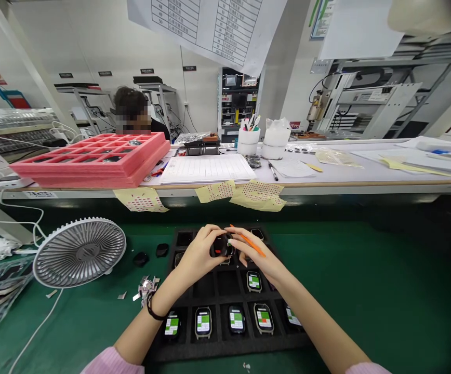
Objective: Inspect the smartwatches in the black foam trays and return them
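Observation:
Over the far part of a black compartment tray (225, 349), my left hand (199, 253) is closed around a dark smartwatch (218, 248). My right hand (266, 262) comes in from the other side, its fingertips at the watch's right edge. A thin orange stick-like tool (252, 243) lies held along its fingers; its exact kind I cannot make out. In the tray's near row sit lit smartwatches, among them one with a green and white screen (203, 322) and one with a red patch (263, 318). Another lit watch (254, 281) sits below my right hand.
A round grey fan (81, 252) stands left on the green mat, near two small black pieces (141, 258) and silvery scraps (146, 287). Pink foam trays (89, 179), a paper form (208, 169) and a pen cup (249, 141) occupy the raised shelf. A person (132, 111) sits beyond.

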`<state>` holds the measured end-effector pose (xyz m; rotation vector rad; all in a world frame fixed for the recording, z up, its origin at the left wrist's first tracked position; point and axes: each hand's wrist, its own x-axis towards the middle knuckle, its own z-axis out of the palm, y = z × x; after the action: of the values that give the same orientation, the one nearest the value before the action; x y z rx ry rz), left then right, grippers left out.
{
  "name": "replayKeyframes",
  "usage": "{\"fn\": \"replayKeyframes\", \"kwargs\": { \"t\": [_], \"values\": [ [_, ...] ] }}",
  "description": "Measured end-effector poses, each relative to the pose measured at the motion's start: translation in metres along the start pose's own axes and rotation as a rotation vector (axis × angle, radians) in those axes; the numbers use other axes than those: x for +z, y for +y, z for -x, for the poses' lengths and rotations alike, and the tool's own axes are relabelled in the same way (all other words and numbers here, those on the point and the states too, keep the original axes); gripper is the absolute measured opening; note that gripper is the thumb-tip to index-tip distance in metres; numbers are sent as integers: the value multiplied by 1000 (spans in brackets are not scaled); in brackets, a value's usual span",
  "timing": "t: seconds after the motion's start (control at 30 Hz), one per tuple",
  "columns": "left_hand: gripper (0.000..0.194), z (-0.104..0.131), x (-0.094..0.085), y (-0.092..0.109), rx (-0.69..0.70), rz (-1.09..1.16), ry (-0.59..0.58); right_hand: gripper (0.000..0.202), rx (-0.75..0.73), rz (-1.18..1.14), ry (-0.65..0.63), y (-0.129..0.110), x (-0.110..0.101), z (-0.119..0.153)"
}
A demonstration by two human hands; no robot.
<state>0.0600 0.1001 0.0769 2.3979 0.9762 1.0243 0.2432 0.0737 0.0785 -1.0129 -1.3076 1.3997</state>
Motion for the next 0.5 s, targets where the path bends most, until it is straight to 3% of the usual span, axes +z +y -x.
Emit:
{"fn": "replayKeyframes", "kwargs": {
  "t": [0.13, 0.3, 0.5],
  "values": [
    [41, 0, -2, 3, 76, -53, 35, 40, -42, 2, -59, -6, -1, 2],
    [41, 0, -8, 13, 176, 6, 83, 35, 27, -155, -277, -8, -8, 2],
    [43, 2, -9, 21, 196, 86, 21, 38, -33, -199, -306, -2, -10, -1]
  ]
}}
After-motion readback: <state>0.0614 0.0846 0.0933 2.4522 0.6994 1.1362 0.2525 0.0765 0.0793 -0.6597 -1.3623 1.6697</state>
